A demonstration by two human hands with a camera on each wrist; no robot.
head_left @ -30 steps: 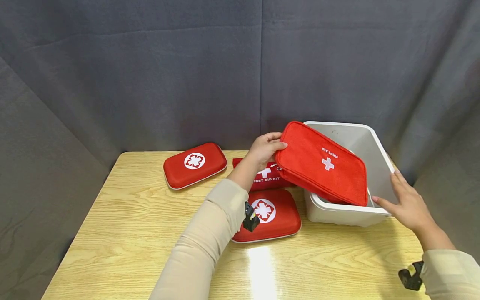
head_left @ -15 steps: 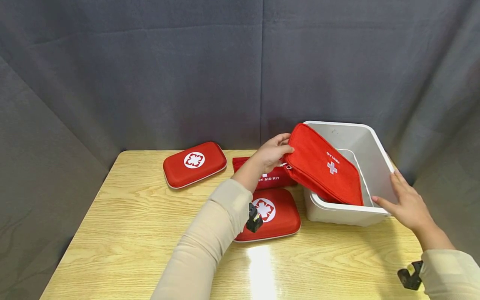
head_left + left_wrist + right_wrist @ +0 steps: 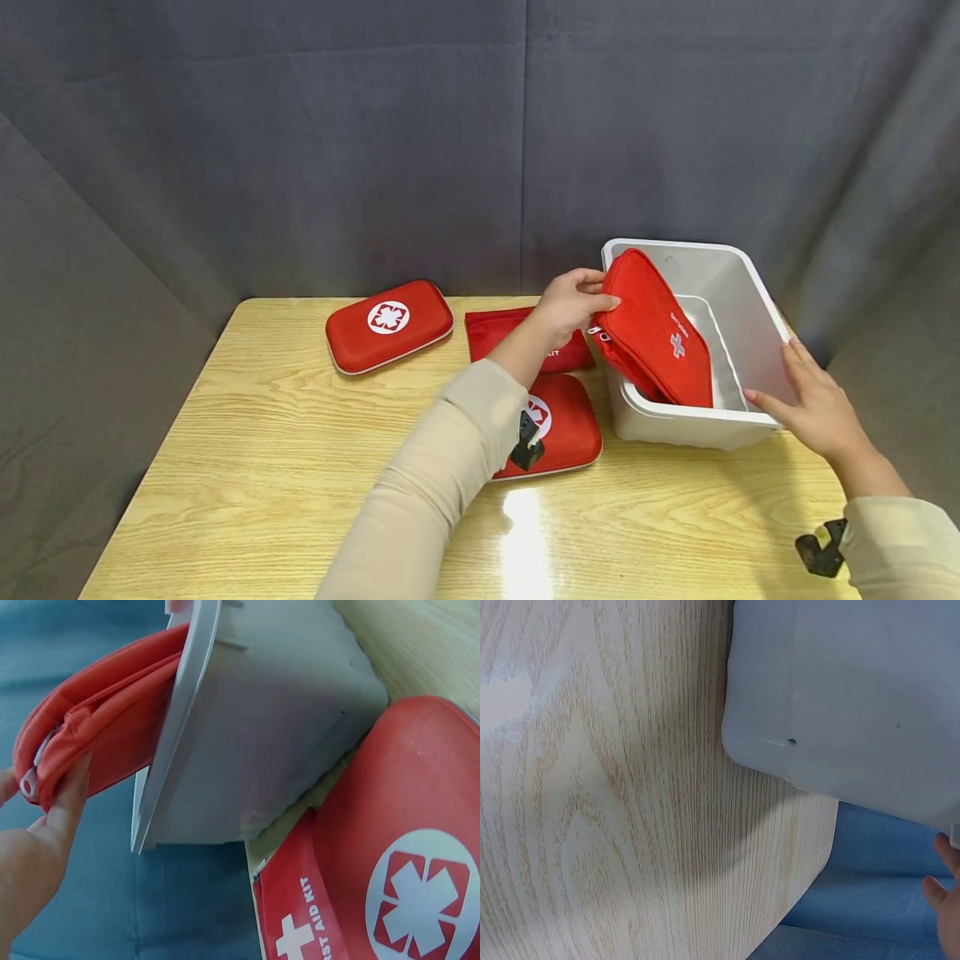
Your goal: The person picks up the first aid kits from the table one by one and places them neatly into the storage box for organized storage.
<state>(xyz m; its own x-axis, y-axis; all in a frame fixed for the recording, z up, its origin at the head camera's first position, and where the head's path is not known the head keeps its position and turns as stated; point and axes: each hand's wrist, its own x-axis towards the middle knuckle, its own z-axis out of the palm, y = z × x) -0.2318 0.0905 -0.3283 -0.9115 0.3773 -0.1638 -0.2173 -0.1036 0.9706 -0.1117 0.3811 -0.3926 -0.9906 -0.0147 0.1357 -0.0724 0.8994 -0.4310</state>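
My left hand [image 3: 566, 310] pinches the upper left end of a soft red first aid pouch [image 3: 654, 321], thumb on its face, beside the zipper pull. The pouch is tilted, its lower end down inside a white plastic bin [image 3: 686, 430] and its upper end by the left rim. In the left wrist view the zipped edge of the pouch [image 3: 112, 697] sticks out over the bin rim. My right hand [image 3: 821, 412] rests at the bin's front right corner, thumb stretched over the front rim and fingers along the right side. The right wrist view catches only its fingertips [image 3: 946, 851].
One hard red case [image 3: 390, 327] with a white emblem lies at the table's back left. Beside the bin lie a flat red first aid kit pouch [image 3: 495, 332] and a second hard red case [image 3: 573, 429], both partly behind my left arm. Grey curtains [image 3: 375, 150] hang behind the wooden table [image 3: 262, 467].
My left hand has moved right with the pouch, turning it steeper and further into the bin, so more of the bin's inside shows. My right hand has stayed at the bin's corner.
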